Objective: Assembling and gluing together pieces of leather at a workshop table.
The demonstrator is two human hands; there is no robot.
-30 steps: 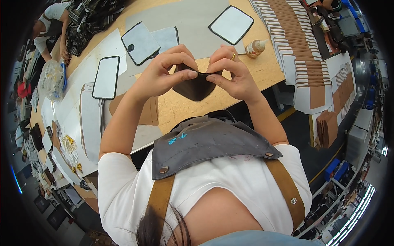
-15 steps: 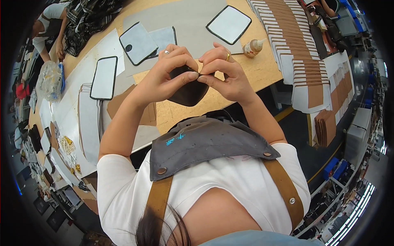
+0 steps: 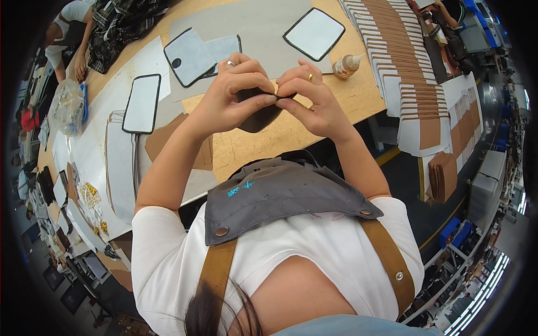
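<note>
The bench (image 3: 241, 154) runs out at the frame's top, like the row of brown-and-white pieces (image 3: 423, 133), upper right. Upper left of centre, one black-edged panel (image 3: 191, 59) partly covers another. At upper centre the left hand (image 3: 238, 92) and right hand (image 3: 311, 103) grip, clamped on a half-hidden dark piece (image 3: 259, 120). A small bottle (image 3: 346, 66) sits upper right.

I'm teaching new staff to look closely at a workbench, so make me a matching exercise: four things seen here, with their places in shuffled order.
Things:
1. dark piece
2. small bottle
3. plaid cloth
4. brown-and-white pieces

Places:
A. heaped at the far left
B. in a long overlapping row at the right
C. pinched by the left hand and right hand
D. just beyond the right hand

Pairs: 1-C, 2-D, 3-A, 4-B
</note>
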